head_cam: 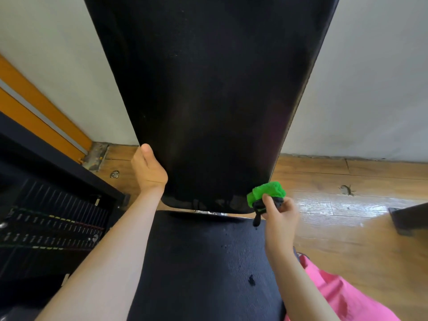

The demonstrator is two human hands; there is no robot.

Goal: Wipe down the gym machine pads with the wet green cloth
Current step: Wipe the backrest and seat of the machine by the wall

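Observation:
A tall black back pad (pixel 208 93) stands upright in front of me, and a black seat pad (pixel 203 262) lies flat below it. My left hand (pixel 149 170) grips the back pad's lower left edge, thumb in front and fingers hidden behind. My right hand (pixel 279 213) is closed on the bunched wet green cloth (pixel 266 192), which has a dark part hanging down, and presses it against the back pad's lower right corner. Dark wet spots dot the seat pad.
A black weight stack (pixel 48 225) with numbered plates sits in a black frame at the left. White walls stand behind, with an orange door frame (pixel 34 105) at far left. Wooden floor (pixel 347 216) spreads to the right, with a dark object (pixel 410 218) at its right edge. Pink clothing (pixel 342 297) shows at bottom right.

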